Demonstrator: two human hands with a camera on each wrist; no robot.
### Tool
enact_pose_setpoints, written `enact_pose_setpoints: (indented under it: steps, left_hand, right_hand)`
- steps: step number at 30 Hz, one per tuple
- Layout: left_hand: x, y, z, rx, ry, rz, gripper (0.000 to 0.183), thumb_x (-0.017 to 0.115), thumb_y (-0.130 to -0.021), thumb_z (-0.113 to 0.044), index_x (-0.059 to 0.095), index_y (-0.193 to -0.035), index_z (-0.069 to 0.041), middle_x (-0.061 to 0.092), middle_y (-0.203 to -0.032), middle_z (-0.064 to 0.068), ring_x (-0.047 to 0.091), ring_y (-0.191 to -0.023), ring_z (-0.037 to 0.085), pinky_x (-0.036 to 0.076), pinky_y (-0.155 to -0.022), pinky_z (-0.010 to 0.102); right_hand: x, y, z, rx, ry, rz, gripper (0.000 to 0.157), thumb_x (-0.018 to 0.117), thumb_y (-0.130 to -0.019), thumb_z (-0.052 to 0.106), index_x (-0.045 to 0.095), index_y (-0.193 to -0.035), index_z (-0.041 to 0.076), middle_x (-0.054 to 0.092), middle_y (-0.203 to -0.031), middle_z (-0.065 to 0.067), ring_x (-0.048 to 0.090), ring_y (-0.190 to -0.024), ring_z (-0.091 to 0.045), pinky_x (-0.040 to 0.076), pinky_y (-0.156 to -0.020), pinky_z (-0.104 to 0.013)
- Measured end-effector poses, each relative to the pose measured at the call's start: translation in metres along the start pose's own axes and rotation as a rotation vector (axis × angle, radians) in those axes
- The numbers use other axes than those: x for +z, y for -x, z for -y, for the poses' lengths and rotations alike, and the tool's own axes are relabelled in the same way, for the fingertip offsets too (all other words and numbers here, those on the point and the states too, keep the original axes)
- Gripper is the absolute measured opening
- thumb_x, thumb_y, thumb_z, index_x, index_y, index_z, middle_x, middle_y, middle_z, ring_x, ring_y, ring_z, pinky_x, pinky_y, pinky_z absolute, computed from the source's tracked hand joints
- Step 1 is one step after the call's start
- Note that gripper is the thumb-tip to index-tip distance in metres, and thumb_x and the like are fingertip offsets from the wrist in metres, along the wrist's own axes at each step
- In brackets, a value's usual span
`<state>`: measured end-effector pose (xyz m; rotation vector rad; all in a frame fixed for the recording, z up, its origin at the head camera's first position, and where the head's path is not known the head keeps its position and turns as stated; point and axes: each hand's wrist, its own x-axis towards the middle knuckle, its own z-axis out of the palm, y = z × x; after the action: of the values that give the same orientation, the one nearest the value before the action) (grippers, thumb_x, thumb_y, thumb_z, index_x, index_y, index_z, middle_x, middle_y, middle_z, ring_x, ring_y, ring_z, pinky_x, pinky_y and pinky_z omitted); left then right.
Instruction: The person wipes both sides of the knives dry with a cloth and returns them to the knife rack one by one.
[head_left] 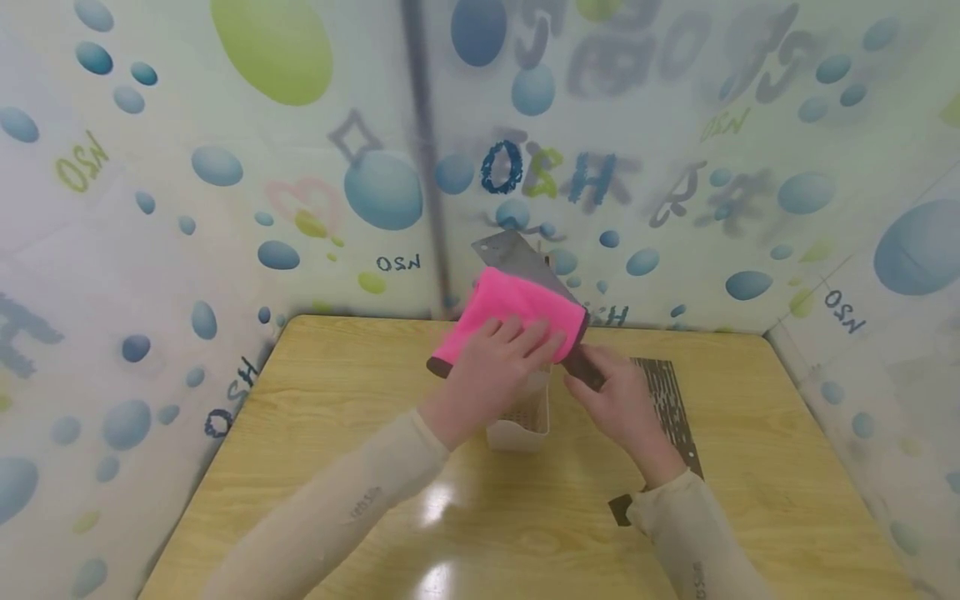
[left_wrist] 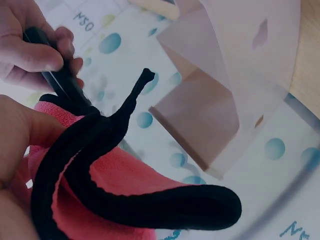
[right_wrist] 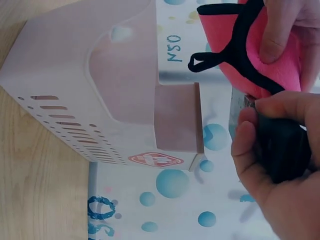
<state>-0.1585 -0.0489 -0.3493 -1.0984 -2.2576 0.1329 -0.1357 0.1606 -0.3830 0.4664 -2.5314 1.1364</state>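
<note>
Pink cloth [head_left: 525, 293], left hand [head_left: 487, 375] pinching, is apparently wiping the cleaver [head_left: 517, 254], right hand [head_left: 621, 400] gripping, next strokes calling for edge clearance.

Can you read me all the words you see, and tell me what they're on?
"OSH": big letters on the patterned wall; the middle one might be a 2.
"NSO": small letters, same wall.
Grey wall lettering: too blurred.
Red label on the pale container: too blurred.
Prints on the left sleeve and right sleeve: too small.
</note>
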Motion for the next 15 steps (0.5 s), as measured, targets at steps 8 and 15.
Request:
enact_pose_setpoints:
  steps: [8,15]
  left_hand:
    - [-0.005,-0.0023,-0.0055,-0.018,0.018,0.023,0.045,0.074,-0.097,-0.02,0.064,-0.141,-0.014,0.068,-0.129,0.002,0.061,-0.107,0.023,0.055,-0.09,0.034]
    - [-0.0085,-0.0062,0.0021,-0.095,0.052,0.069,0.052,0.079,-0.092,-0.03,0.065,-0.14,-0.015,0.066,-0.138,0.003,0.062,-0.11,0.025,0.055,-0.091,0.037]
  right_hand:
    - [0.0058,0.0018,-0.0019,-0.082,0.055,-0.101,0.036,0.077,-0.083,-0.006,0.072,-0.118,-0.003,0.073,-0.098,-0.019,0.067,-0.083,-0.032,0.058,-0.069,-0.048]
    - [0.0053,0.0026,0.0014,-0.106,0.089,-0.092,0.036,0.077,-0.084,-0.004,0.071,-0.119,-0.002,0.073,-0.104,-0.019,0.068,-0.091,-0.035,0.059,-0.076,-0.051]
